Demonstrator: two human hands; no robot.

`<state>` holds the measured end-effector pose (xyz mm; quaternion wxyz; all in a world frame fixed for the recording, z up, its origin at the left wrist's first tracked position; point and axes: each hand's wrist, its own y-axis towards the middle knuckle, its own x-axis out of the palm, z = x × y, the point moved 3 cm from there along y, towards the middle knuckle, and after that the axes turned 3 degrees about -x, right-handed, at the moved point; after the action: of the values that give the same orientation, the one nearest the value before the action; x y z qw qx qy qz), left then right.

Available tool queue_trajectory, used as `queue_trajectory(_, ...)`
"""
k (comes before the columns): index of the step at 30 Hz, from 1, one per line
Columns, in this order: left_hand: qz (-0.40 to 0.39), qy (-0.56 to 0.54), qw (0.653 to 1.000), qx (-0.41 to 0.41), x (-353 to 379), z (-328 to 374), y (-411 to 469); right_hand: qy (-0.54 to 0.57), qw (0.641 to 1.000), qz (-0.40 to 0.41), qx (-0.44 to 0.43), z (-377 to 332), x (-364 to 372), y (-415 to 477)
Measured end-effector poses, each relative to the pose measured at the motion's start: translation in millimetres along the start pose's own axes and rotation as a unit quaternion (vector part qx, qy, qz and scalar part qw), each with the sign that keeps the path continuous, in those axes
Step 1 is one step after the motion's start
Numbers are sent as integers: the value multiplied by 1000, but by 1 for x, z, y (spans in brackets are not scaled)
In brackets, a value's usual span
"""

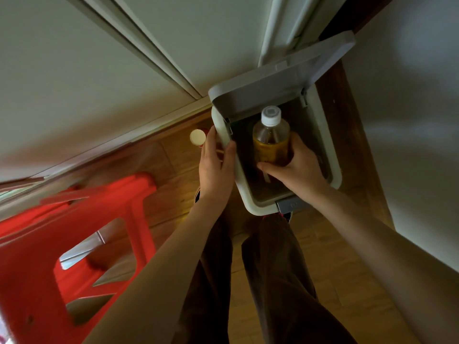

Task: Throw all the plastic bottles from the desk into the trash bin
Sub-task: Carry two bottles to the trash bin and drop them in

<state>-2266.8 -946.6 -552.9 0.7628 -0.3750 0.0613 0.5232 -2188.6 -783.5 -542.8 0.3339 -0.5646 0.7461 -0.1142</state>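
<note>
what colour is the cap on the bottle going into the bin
White, on the bottle the right hand holds over the bin; head view.

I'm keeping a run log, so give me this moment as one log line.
step: bottle into bin | right hand: holding bottle inside open trash bin | left hand: gripping bin rim | lid: up | bottle: not released
</note>
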Motion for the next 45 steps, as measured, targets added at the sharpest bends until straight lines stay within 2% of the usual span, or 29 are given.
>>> queue_trajectory(4,-19,-14,1000,-7,-3,-3,3,-16,999,-38,24,12,15,21)
queue_trajectory(11,-21,-36,999,-22,-4,-2,2,-25,998,-35,42,23,24,30)
queue_trajectory(18,-40,14,998,-35,-20,19,-10,-46,997,58,-6,-12,-3,3)
queue_trajectory(22,-58,103,993,7,-71,79,-58,-103,991,85,-28,-73,-47,-56)
queue_trajectory(26,-67,175,980,74,-150,178,-136,-139,985,86,-47,-174,-104,-146)
queue_trajectory(30,-72,203,969,125,-219,270,-219,-175,973,102,-107,-269,-160,-240)
queue_trajectory(34,-55,198,968,143,-266,320,-289,-165,969,117,-140,-320,-197,-315)
queue_trajectory(38,-48,155,978,129,-288,336,-337,-149,974,119,-118,-329,-216,-368)
queue_trajectory(45,-125,112,984,53,-283,297,-366,-94,989,110,41,-278,-202,-428)
